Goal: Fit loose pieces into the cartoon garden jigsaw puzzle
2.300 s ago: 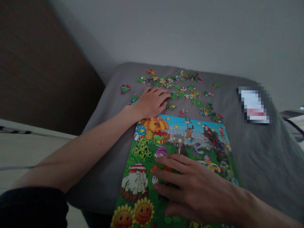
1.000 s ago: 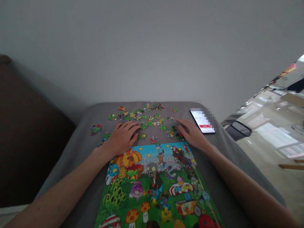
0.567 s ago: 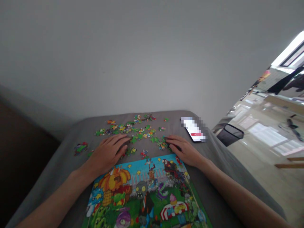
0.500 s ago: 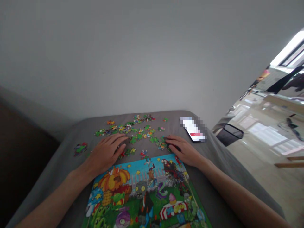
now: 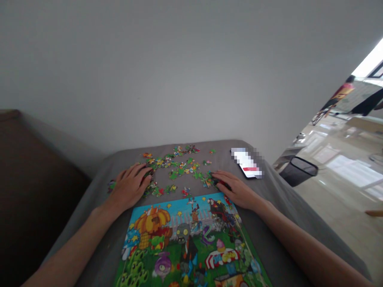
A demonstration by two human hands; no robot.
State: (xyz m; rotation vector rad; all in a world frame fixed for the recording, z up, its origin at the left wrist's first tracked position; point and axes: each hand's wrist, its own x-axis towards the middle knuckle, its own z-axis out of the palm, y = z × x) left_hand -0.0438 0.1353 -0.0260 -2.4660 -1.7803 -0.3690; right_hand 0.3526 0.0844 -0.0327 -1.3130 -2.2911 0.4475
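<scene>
Loose jigsaw pieces lie scattered on a grey cloth-covered table. My left hand rests palm down over the left end of the pieces, fingers apart, covering some of them. At the right end of the pile, my right hand lies on its side, fingers stretched and thumb apart. Dark pieces show in the shadow between its thumb and fingers, and I see no firm grip on them. Nearer to me lies a colourful cartoon picture sheet with a zombie and a pumpkin, its far edge just below the pieces.
A phone with a lit, blurred screen lies at the table's back right. Behind stands a plain wall. A dark bin is on the floor to the right, and a brown panel rises on the left.
My left hand has moved left across the pieces, uncovering some near its fingertips. My right hand has hardly moved. The whole view has shifted slightly.
</scene>
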